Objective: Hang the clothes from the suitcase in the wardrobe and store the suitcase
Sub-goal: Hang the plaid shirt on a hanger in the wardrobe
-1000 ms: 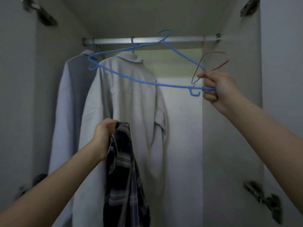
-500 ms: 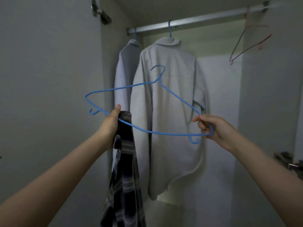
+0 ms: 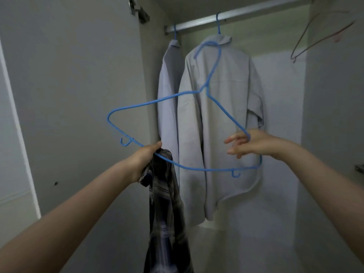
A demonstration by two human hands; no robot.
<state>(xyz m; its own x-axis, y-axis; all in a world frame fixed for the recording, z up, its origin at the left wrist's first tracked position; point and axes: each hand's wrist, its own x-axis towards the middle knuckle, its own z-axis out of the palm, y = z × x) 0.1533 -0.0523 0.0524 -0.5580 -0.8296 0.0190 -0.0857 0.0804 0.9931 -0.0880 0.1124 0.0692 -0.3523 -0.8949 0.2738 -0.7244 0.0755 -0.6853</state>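
head view: hanger held before the open wardrobe

left hand (image 3: 144,161) is clenched on the plaid shirt (image 3: 165,213) and the hanger's (image 3: 157,100) lower bar. right hand (image 3: 254,143), fingers loosely spread, touches its right end. hook points up, long axis left-right, tilted.

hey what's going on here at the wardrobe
A person stands at an open wardrobe, getting a shirt ready to hang. The left hand grips a dark plaid shirt that dangles down, and also pinches the bottom bar of an empty blue wire hanger. The right hand is at the hanger's other end with loose fingers. Two pale grey shirts already hang from the metal rail; the plaid one is not yet on the hanger.
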